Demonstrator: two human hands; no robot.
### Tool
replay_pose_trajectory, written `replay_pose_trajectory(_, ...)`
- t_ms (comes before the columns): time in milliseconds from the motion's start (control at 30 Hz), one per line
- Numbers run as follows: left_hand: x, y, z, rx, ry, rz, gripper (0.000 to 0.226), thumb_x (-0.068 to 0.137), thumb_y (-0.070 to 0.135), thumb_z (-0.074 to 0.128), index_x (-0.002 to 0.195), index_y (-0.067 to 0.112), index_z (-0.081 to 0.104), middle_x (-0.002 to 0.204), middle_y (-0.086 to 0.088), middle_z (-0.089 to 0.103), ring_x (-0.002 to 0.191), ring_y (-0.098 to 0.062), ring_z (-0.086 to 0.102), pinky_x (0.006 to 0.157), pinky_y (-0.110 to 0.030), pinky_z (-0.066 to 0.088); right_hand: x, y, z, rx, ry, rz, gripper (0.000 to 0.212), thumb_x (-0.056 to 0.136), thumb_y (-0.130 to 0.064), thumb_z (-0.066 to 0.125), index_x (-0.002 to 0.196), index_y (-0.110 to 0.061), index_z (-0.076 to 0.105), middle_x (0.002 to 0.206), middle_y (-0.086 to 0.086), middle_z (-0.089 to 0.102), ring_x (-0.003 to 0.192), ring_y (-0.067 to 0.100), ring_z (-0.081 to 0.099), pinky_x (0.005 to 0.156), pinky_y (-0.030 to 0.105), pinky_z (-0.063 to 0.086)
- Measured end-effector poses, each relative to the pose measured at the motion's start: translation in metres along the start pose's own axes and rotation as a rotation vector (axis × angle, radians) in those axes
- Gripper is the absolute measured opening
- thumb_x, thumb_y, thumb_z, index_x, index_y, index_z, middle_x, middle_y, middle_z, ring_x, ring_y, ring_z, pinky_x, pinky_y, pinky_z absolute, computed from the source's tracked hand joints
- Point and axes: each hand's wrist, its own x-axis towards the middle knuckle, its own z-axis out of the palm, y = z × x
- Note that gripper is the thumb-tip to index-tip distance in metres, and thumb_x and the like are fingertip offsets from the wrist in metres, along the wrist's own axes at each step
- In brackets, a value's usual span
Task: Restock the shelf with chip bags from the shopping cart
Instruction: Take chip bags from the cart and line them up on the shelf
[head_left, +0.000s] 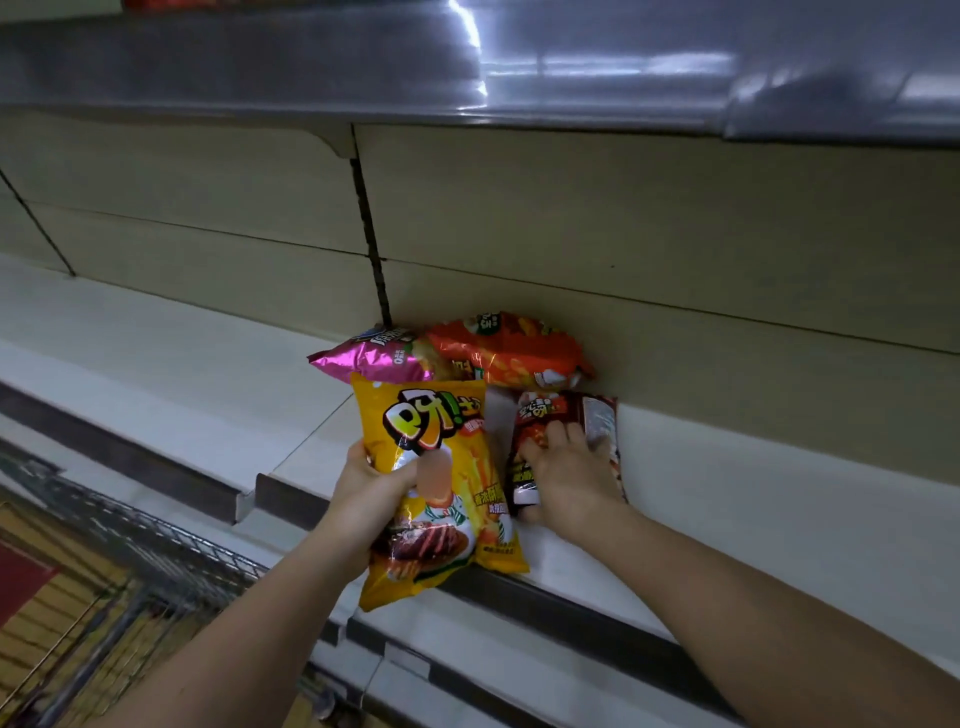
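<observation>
My left hand (371, 486) grips a yellow chip bag (441, 483) by its left side and holds it upright over the front edge of the white shelf (753, 519). To its right, a dark red chip bag (566, 415) lies flat on the shelf, and my right hand (569, 473) lies on top of it, fingers curled round its near end. Behind them a pink bag (374, 356) and an orange bag (511, 351) lie against the beige back panel.
A grey metal shelf (363, 67) hangs overhead, close above. The wire shopping cart (135, 540) stands at the lower left, beside my left arm. A slotted upright (371, 234) divides the back panel.
</observation>
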Motion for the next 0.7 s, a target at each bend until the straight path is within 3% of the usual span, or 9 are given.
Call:
replay_pose_trajectory(133,-0.011,0.004,0.015,0.043,-0.066,0.066,0.064,0.076,0.015,0.075,0.129,0.018,0.04,0.104,-0.009,0.064,0.085,-0.028,0.067,0.066,-0.034,0.051,-0.015,0.012,0.011,-0.071,0.026,-0.055,0.07,0.084,-0.019,0.063,0.143,-0.017,0.025,0.138,0.014,0.029,0.128,0.032,0.027,0.106,0.055,0.027)
replay_pose_trajectory(267,-0.019,0.012,0.031,0.002,-0.117,0.086,0.069,0.069,0.025,0.078,0.128,0.019,0.043,0.106,-0.011,0.066,0.088,-0.032,0.068,0.074,-0.041,0.055,-0.029,0.044,0.009,0.039,0.114,-0.099,0.067,0.085,-0.025,0.06,0.144,-0.024,0.027,0.14,0.009,0.032,0.13,0.027,0.029,0.101,0.038,0.033)
replay_pose_trajectory(367,-0.022,0.024,0.041,-0.066,-0.119,0.104,0.055,0.075,0.021,0.073,0.123,0.022,0.045,0.105,-0.011,0.067,0.086,-0.033,0.068,0.073,-0.041,0.055,-0.044,0.075,-0.012,0.301,0.19,-0.091,0.067,0.08,-0.029,0.065,0.14,-0.027,0.036,0.14,0.003,0.04,0.129,0.022,0.036,0.095,0.028,0.039)
replay_pose_trajectory(500,-0.022,0.035,0.057,-0.03,-0.106,0.183,0.053,0.077,0.011,0.073,0.122,0.02,0.045,0.107,-0.013,0.066,0.08,-0.029,0.067,0.064,-0.034,0.052,-0.054,0.106,-0.049,0.678,0.217,0.0,0.05,0.079,-0.025,0.065,0.127,-0.023,0.051,0.107,-0.002,0.059,0.095,0.016,0.057,0.066,0.019,0.04)
replay_pose_trajectory(600,-0.024,0.038,0.071,0.013,-0.131,0.232,0.053,0.074,0.011,0.075,0.117,0.021,0.045,0.096,-0.003,0.065,0.074,-0.021,0.066,0.056,-0.029,0.049,-0.058,0.126,-0.072,1.001,0.122,0.182,0.019,0.084,-0.03,0.06,0.093,-0.014,0.061,0.092,0.003,0.063,0.085,0.017,0.061,0.071,0.024,0.045)
replay_pose_trajectory(700,-0.026,0.04,0.082,0.031,-0.156,0.263,0.055,0.073,0.014,0.075,0.118,0.022,0.044,0.093,0.002,0.064,0.074,-0.016,0.065,0.055,-0.026,0.046,-0.07,0.146,-0.081,1.289,0.108,0.277,0.009,0.09,-0.028,0.054,0.085,-0.02,0.056,0.089,0.004,0.063,0.083,0.019,0.063,0.074,0.03,0.051)
